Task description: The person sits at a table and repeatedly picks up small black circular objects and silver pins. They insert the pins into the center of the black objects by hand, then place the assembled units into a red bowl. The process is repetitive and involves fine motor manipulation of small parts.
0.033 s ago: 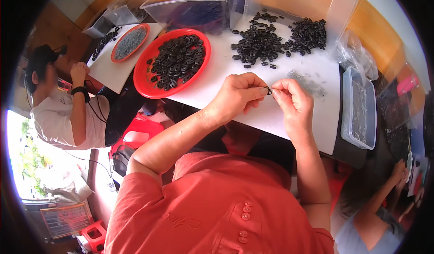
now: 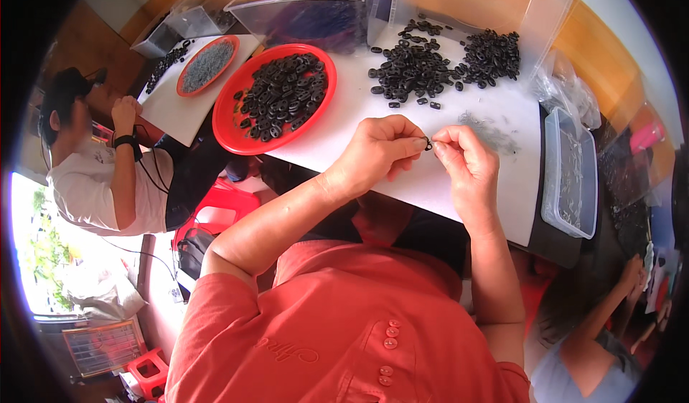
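Over the front part of the white tabletop (image 2: 344, 116), my left hand (image 2: 380, 152) pinches a small black piece with holes (image 2: 429, 144) between thumb and fingers. My right hand (image 2: 468, 165) meets it from the other side, thumb and forefinger closed in a pinch at the piece's edge. Whatever is between those right fingertips is too small to make out. Beyond my hands lie a heap of black two-holed oval pieces (image 2: 410, 71) and a second heap (image 2: 491, 57). Thin, pale, wire-like bits (image 2: 489, 132) are scattered near my right hand.
A red round tray (image 2: 226, 130) of black pieces stands left, before a clear plastic bin (image 2: 301, 19). A shallow clear tub (image 2: 570, 225) sits at the right edge, near plastic bags (image 2: 570, 91). One person (image 2: 108, 188) sits left; another (image 2: 596, 353) is at lower right.
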Motion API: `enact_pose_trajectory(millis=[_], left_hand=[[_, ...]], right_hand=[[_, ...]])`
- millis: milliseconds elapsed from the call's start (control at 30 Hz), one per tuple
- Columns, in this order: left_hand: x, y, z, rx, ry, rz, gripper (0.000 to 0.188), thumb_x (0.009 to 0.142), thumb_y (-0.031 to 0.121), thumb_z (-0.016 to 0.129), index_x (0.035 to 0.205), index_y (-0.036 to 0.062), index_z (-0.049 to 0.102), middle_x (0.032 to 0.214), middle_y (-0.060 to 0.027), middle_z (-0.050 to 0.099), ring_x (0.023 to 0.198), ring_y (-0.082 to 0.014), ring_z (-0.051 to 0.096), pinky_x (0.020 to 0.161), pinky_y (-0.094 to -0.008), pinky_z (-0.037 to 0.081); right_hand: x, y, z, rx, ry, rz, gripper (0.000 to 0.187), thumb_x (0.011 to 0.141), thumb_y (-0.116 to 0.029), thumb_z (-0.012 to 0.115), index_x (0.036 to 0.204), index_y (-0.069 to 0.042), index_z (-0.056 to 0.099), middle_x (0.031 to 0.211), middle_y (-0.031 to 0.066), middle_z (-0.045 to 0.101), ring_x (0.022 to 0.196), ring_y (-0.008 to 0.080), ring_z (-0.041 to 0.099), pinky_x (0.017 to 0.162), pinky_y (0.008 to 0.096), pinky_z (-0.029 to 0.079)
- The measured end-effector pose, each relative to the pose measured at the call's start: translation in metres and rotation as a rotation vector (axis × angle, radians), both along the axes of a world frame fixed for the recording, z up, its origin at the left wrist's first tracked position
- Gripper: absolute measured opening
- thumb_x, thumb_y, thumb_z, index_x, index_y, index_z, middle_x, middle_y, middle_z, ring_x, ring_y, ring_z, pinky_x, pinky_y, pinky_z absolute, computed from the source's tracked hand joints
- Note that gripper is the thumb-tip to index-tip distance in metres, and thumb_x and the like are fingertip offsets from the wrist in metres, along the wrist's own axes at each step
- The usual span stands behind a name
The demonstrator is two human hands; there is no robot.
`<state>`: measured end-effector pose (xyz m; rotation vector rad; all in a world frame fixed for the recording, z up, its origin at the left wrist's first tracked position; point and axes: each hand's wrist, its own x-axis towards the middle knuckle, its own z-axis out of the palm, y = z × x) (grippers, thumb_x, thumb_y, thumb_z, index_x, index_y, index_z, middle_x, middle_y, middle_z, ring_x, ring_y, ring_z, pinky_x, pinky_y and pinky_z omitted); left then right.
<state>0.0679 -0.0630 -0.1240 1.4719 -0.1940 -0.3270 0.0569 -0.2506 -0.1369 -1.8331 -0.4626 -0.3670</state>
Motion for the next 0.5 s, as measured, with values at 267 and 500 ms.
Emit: enact_pose_trajectory(millis=[267, 500], left_hand=[[-0.005, 0.002, -0.006, -0.018, -0.020, 0.048, 0.013, 0.095, 0.009, 0.066, 0.099, -0.0030, 0.065, 0.079, -0.0032, 0.063, 0.064, -0.0085, 0.057, 0.052, -0.0238, 0.045], [-0.007, 0.002, -0.012, 0.046, -0.106, 0.085, 0.009, 0.094, 0.008, 0.066, 0.097, -0.0006, 0.065, 0.077, -0.0010, 0.062, 0.064, -0.0064, 0.057, 0.050, -0.0225, 0.045]], right_hand=[[0.003, 0.008, 0.006, -0.168, -0.167, -0.019, 0.007, 0.090, 0.004, 0.064, 0.092, -0.002, 0.060, 0.080, 0.0082, 0.063, 0.066, 0.0205, 0.062, 0.062, 0.0316, 0.049], [0.006, 0.010, 0.008, -0.343, -0.305, -0.002, 0.011, 0.088, 0.007, 0.061, 0.090, -0.002, 0.056, 0.081, 0.0101, 0.062, 0.067, 0.0263, 0.063, 0.059, 0.0353, 0.049]])
